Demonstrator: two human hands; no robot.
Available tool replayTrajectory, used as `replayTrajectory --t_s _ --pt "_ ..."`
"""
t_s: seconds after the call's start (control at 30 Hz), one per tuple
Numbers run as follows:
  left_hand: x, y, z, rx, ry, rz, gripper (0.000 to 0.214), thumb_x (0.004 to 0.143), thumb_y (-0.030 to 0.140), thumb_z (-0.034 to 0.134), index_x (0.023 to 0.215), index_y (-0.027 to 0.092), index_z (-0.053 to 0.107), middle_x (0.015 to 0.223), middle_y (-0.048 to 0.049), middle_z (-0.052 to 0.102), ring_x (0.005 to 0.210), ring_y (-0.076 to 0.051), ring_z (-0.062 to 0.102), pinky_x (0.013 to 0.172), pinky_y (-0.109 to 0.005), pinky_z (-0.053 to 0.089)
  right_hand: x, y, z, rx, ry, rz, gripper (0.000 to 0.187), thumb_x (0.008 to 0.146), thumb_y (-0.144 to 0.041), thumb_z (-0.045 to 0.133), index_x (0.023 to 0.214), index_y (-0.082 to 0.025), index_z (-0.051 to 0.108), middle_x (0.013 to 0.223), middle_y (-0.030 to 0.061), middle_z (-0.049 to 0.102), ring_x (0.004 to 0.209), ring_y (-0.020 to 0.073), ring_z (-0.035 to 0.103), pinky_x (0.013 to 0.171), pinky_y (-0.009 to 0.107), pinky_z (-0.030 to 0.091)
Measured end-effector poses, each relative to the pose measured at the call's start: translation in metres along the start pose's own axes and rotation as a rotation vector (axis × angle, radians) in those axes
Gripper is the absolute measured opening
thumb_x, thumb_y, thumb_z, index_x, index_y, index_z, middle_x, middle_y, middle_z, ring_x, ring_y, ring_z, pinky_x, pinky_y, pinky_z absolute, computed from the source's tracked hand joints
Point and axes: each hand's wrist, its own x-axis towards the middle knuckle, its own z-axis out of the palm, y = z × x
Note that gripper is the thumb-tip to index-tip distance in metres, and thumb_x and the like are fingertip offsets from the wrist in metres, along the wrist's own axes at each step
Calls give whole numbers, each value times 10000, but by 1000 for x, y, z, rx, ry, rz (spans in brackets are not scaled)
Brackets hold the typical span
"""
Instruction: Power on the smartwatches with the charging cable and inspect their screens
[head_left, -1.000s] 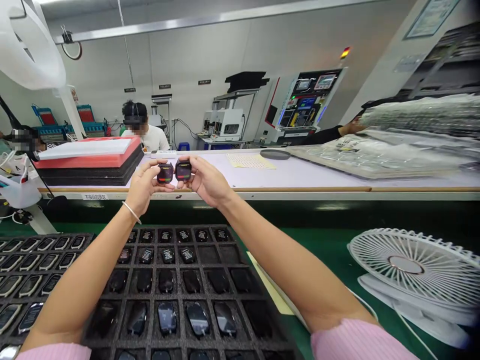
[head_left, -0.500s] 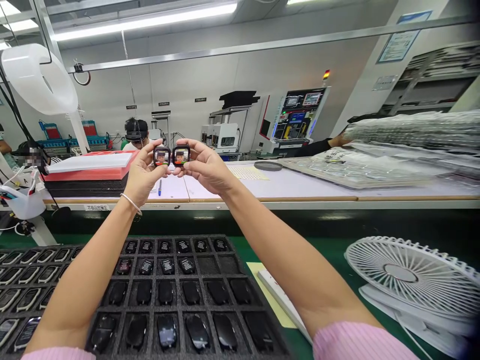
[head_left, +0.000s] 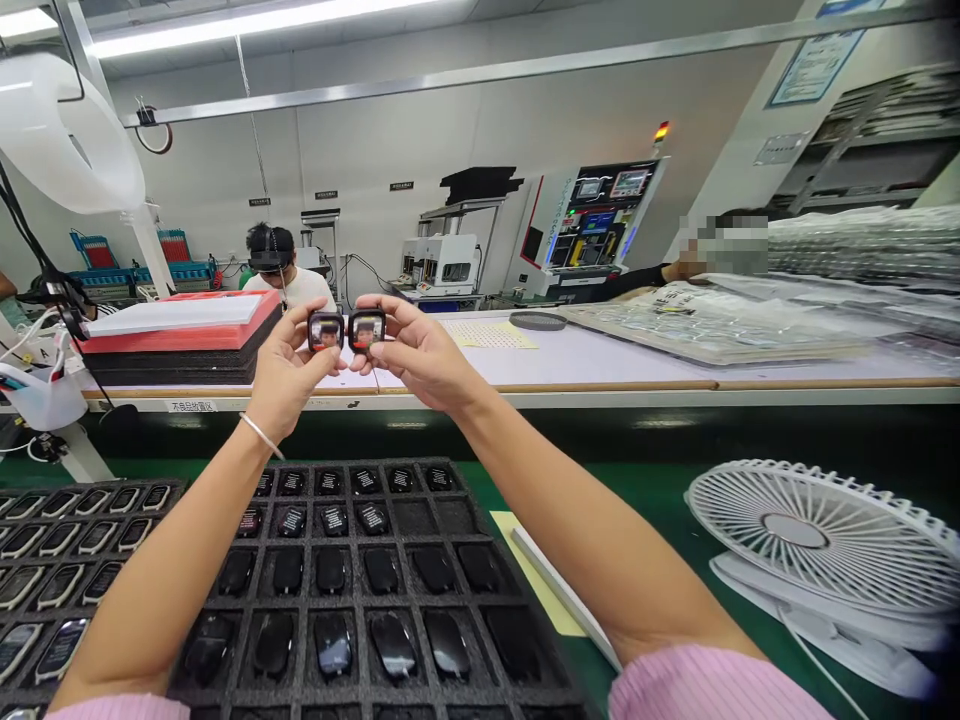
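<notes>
My left hand (head_left: 289, 365) grips a small black smartwatch (head_left: 326, 331) between thumb and fingers. In my right hand (head_left: 420, 355) is a second black smartwatch (head_left: 367, 329), held the same way. The two watches are side by side at arm's length, with a narrow gap between them and their lit screens facing me. Each screen carries a small picture. Below my arms lies a black foam tray (head_left: 352, 598) with many dark watch bodies in its compartments; two compartments in its second row hold none.
At left is another tray of pale-rimmed watch cases (head_left: 56, 540). A white fan (head_left: 802, 545) stands at right, near a white bar (head_left: 562, 590) on yellow paper. Beyond are a white bench (head_left: 637, 355), stacked red and black foam (head_left: 172, 340), plastic trays (head_left: 862, 245) and other people.
Both hands and watches sit slightly lower in the picture, still side by side. The view has shifted a little. A co-worker at the far right has come further into sight.
</notes>
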Motion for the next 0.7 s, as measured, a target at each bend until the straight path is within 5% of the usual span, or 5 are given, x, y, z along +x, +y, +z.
replayTrajectory --t_s 0.33,0.7 --pt "-119 -49 -21 21 -13 -513 559 695 159 723 1233 189 574 1061 -49 680 657 -91 668 648 -243 585 -114 87 29 220 95 343 462 756 -116 660 1196 -226 570 930 -2 645 723 121 676 690 294 565" --pt "-144 -70 -29 54 47 -599 422 727 255 766 1122 189 632 946 -15 684 571 -85 643 548 -230 555 -138 113 37 318 144 492 347 837 -277 711 1163 -224 604 899 -2 661 686 126 675 666 310 573"
